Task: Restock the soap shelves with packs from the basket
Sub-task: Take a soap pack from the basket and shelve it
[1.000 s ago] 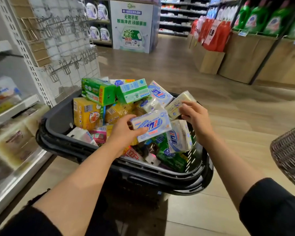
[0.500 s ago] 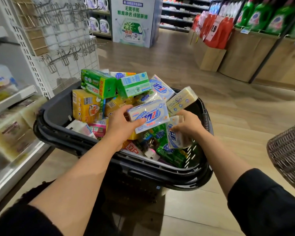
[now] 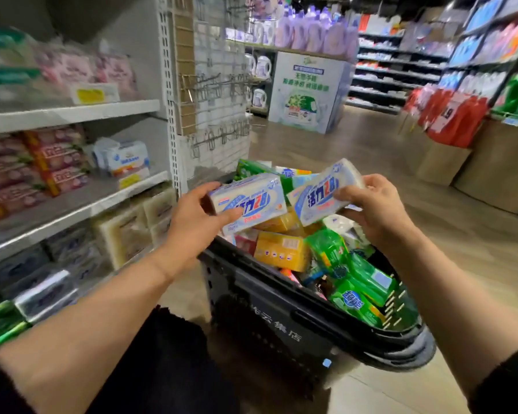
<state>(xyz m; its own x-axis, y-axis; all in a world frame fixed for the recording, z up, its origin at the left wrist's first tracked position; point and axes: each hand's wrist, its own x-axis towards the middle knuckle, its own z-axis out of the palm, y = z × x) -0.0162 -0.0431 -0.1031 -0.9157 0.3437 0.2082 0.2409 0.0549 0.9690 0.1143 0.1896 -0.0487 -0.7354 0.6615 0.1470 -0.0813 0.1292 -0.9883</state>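
Observation:
A black shopping basket sits low in front of me, heaped with yellow, green and white soap packs. My left hand grips a white-and-blue soap pack above the basket's left edge. My right hand holds a second white-and-blue soap pack by its right end, just beside the first. The soap shelves stand to my left, with pink and red packs on the middle shelf and pale bars below.
A white pegboard end panel with bare metal hooks rises behind the basket. Wooden display bins with red and green detergent bottles line the right. A white promo stand stands down the wooden-floored aisle.
My right hand has lifted a second white-and-blue pack out of the basket. Both hands rose, and my view swung left and up toward the shelves.

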